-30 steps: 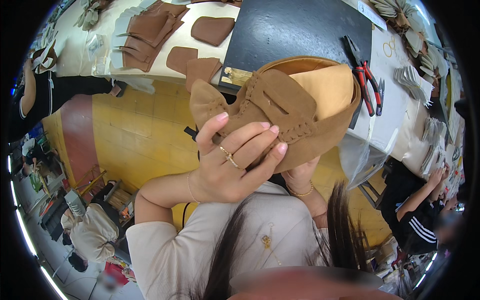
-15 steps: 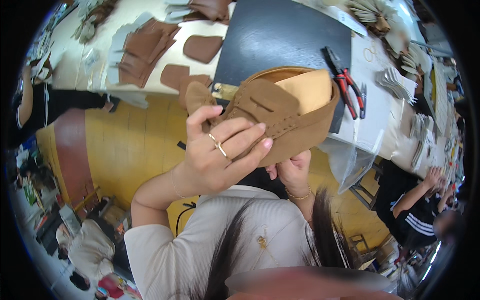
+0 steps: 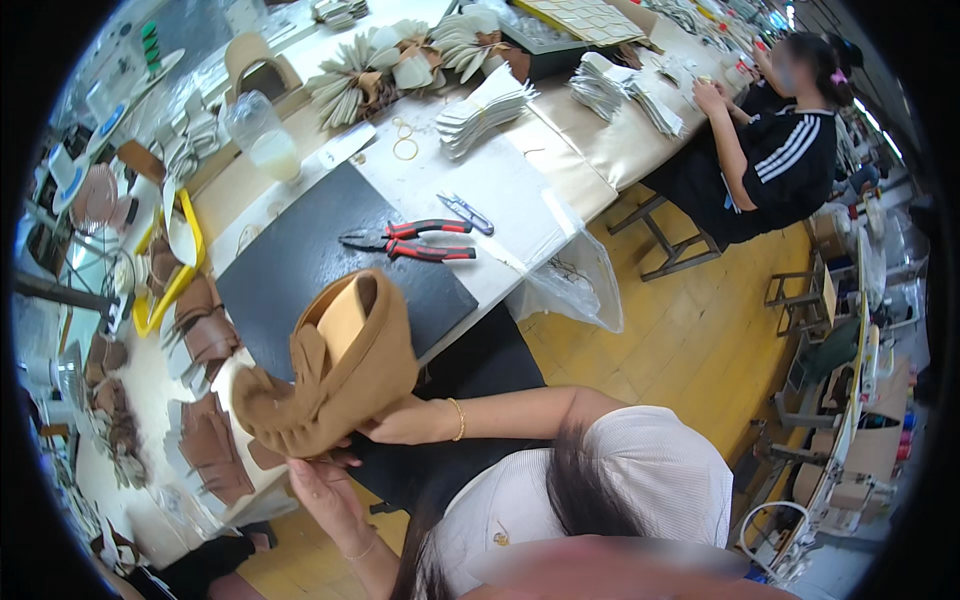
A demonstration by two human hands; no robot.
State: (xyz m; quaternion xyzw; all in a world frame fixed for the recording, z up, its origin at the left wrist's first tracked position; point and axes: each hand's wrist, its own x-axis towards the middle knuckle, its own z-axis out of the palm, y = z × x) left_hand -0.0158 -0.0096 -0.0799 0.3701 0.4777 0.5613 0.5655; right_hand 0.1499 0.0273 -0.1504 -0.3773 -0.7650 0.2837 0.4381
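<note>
Over the table's near edge I hold up a brown suede moccasin [image 3: 375, 370], its gathered toe to the left and its opening upward. A pale tan piece [image 3: 343, 322] stands inside the opening. My right hand [image 3: 408, 420] grips its underside near the heel, with some fingers hidden beneath. Under the toe, my left hand [image 3: 327, 497] takes hold with its fingertips, partly covered by the shoe. Beyond the shoe, red-and-black pliers [image 3: 420, 238] and small thread snips [image 3: 467, 213] lie by the right side of a black mat [image 3: 300, 240].
Brown leather pieces [image 3: 212, 448] lie at the table's left. Stacks of pale pieces [image 3: 485, 110] sit farther back, near a plastic container [image 3: 268, 145] of whitish liquid. A clear plastic bag [image 3: 575, 285] hangs off the table edge. A person [image 3: 770, 150] sits at the right.
The view has swung to the right. The moccasin has tilted, showing its side and heel. My left hand has moved from across its top to beneath the toe.
</note>
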